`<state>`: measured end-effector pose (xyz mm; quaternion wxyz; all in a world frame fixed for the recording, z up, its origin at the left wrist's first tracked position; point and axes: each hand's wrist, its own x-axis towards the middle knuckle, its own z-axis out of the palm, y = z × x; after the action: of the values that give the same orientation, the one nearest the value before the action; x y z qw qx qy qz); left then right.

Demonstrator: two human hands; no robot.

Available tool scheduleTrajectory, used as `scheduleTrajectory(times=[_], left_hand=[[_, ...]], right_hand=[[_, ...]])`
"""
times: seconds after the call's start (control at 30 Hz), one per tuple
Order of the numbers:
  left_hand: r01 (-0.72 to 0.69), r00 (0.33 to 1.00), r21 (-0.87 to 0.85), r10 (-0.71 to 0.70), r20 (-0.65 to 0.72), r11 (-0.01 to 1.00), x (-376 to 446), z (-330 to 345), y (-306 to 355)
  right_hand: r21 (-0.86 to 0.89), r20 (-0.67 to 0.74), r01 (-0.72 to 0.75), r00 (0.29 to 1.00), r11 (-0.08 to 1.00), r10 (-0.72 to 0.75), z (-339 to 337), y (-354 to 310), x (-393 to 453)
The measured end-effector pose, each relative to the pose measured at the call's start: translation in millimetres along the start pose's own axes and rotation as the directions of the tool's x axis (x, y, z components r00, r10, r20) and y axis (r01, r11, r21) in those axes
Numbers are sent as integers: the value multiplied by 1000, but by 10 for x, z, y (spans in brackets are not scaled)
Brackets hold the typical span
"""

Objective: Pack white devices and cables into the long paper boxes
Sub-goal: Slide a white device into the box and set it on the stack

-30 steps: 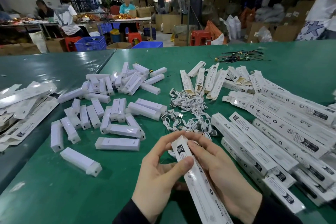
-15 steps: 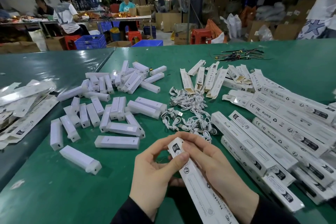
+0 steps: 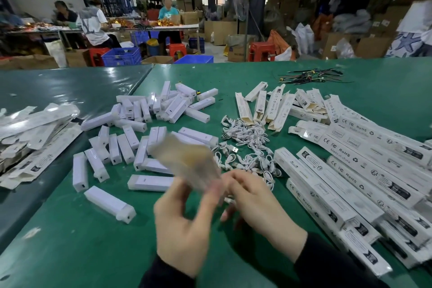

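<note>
The box (image 3: 187,161) in the left hand (image 3: 184,222) is just a motion-smeared tan blur, can't read anything on it. Right hand (image 3: 259,208) fingers (image 3: 230,211) are blurry too, so no clue if they hold something. Flat packs (image 3: 35,138) get cut off at the left edge.

Green table (image 3: 257,82) bears white devices (image 3: 149,182), cables (image 3: 247,145) (tangled), and long paper boxes (image 3: 350,170).

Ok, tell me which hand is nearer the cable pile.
Right. The right hand sits at the near edge of the cable pile, fingertips almost on the closest cables. The left hand is further left, holding a blurred box.
</note>
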<state>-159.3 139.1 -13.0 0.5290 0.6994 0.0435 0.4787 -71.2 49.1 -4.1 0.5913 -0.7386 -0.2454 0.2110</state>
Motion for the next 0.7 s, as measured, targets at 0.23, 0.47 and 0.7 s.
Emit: scheduleTrajectory(times=[0.23,0.47,0.7], left_hand=[[335,829,-516,-507,-236,788,246,-233,-12],[441,830,-624,-558,9,645,234,-215,2],[536,807,-490,-587,59,687,261,-214,-19]], right_hand=[[-647,132,475,840,596,-526,335,-28,424],[-728,396,500,865,469,-307,735,-165,912],[-259,-38,315,941,913,-336,359,-84,789]])
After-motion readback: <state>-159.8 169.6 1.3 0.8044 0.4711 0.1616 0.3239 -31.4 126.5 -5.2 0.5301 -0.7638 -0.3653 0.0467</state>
